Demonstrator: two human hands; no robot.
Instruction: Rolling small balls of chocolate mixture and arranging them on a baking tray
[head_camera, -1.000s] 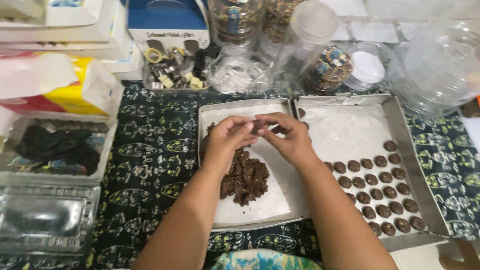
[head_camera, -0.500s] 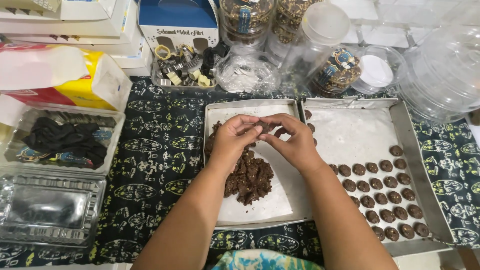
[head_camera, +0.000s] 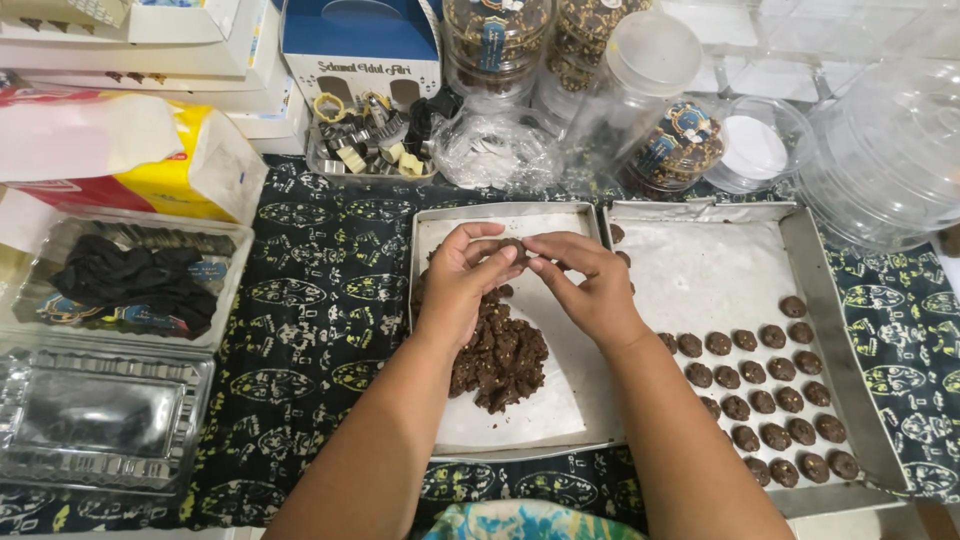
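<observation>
Both hands, left hand and right hand, are pinching a small brown dough lump between curled fingertips above the metal tray.

A home baking setup on a table covered with a dark patterned cloth, holding metal baking trays of small chocolate cookies, clear plastic jars, cookie cutters and stacked gift boxes

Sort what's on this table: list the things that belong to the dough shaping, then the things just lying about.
In use:
left hand
right hand
small dough piece
dough heap
left tray
shaped rounds
right tray

Lying about:
cookie cutters
tissue pack
filled jars
empty clear lids
</observation>
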